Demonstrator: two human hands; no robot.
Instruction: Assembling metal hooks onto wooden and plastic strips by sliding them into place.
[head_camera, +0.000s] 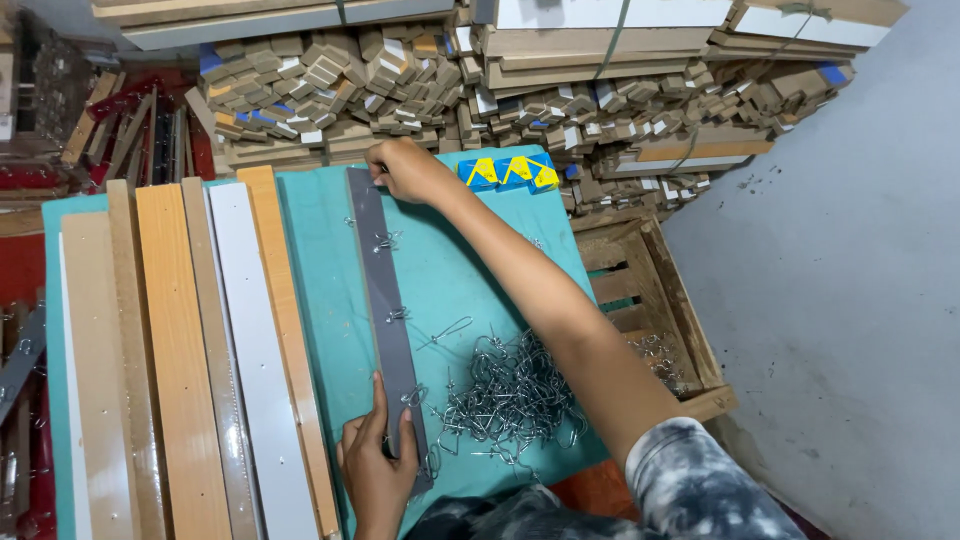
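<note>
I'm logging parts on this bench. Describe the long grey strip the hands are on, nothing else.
The grey strip is a long, narrow, flat dark-grey board, looking like laminated wood. It lies lengthwise on the teal cloth, beside an orange-brown strip. Small wire hooks sit along its right edge. The left hand presses its near end; the right hand works at its far end.

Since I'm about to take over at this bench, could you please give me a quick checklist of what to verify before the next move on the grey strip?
1. Grey strip lies flat on the teal cloth: ok.
2. Left hand pins the strip's near end: ok.
3. Right hand is at the far end; what its grip holds: cannot tell.
4. Wire hooks already sit along the strip's right edge: ok.
5. Pile of wire hooks within reach: ok.
6. Other strips lie clear, to the left: ok.
</note>
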